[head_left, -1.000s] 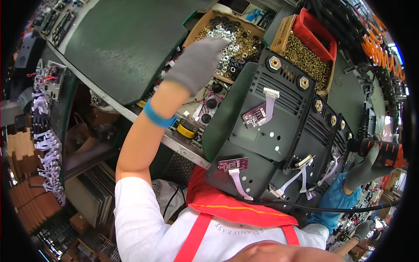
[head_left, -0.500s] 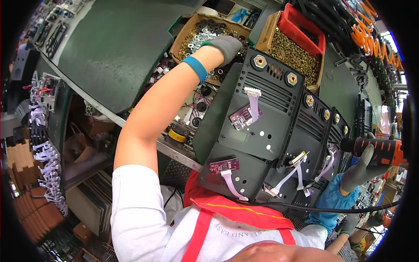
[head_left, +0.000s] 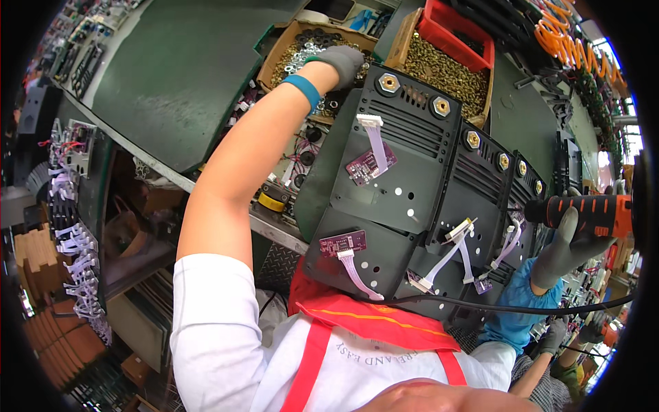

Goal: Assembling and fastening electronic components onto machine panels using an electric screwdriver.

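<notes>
My left hand (head_left: 341, 60), in a grey glove with a blue wristband, reaches far out into a cardboard box of silver washers and nuts (head_left: 289, 49). Its fingers curl down among the parts; whether they hold any is hidden. My right hand (head_left: 566, 246), also in a grey glove, grips an orange and black power screwdriver (head_left: 592, 213) at the right edge. Between them, in front of me, stands a row of black panels (head_left: 406, 200) with brass nuts along the top. Small purple circuit boards (head_left: 371, 163) with white ribbon cables sit on them.
A box of brass nuts (head_left: 446, 70) and a red bin (head_left: 456, 31) stand behind the panels. A green mat (head_left: 180, 77) covers the bench at left, with a yellow tape roll (head_left: 272, 201) near its edge. Another person in blue (head_left: 519, 303) works at lower right.
My left arm has stretched farther out, bringing the hand from above the bench clutter into the box of silver parts. The right hand with the screwdriver has shifted slightly upward.
</notes>
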`<state>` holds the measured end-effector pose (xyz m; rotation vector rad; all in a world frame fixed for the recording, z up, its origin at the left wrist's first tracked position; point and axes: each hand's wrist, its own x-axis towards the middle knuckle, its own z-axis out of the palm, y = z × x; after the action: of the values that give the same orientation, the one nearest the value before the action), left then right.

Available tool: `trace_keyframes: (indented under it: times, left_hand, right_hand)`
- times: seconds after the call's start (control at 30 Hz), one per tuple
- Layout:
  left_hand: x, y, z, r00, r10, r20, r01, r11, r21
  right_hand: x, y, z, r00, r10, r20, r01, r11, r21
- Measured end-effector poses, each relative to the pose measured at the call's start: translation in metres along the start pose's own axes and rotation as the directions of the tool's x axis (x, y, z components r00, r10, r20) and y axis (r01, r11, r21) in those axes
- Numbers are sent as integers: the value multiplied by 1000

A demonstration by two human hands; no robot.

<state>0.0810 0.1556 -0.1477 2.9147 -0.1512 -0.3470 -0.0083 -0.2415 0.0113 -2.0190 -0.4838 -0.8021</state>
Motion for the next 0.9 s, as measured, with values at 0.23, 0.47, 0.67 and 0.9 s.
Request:
trace_keyframes:
  times: [0.23, 0.47, 0.67, 0.9]
  left_hand:
    - [-3, -13, -1, 959, -221, -177, 62, 772, -632]
    - [-26, -55, 14, 991, -62, 120, 31, -762, -647]
    - [-87, -6, -32, 969, -216, 118, -54, -657, -752]
    - [-166, 22, -34, 905, -133, -405, -291, 503, -814]
  right_hand:
    - [0, -7, 14, 993, 18, -113, -17, 1000, 8]
    - [-3, -3, 19, 996, 70, -50, -62, 987, 145]
    - [-8, -8, 18, 988, 103, -111, -67, 955, 290]
    - [-8, -14, 15, 976, 205, -75, -187, 962, 201]
